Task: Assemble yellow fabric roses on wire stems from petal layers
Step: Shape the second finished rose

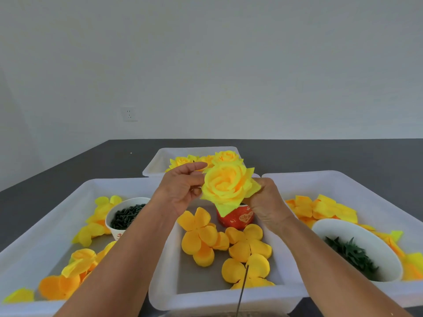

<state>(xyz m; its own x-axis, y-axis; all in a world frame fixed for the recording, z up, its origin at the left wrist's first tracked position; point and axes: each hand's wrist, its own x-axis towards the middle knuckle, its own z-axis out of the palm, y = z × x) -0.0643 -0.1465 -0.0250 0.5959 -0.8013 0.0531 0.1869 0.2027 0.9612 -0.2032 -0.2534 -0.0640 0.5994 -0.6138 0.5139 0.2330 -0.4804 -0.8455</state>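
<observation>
The rose (226, 187) is of matt yellow fabric with a soft, faintly fibrous surface, as are the loose petal layers (248, 244), which run to a deeper orange-yellow. The trays (164, 291) are smooth, translucent white plastic with a dull sheen, and the white bowl (336, 227) looks smooth and slightly glossy. The red cup (237, 218) has a printed, paper-like skin; the tabletop (320, 154) is matt dark grey.
</observation>
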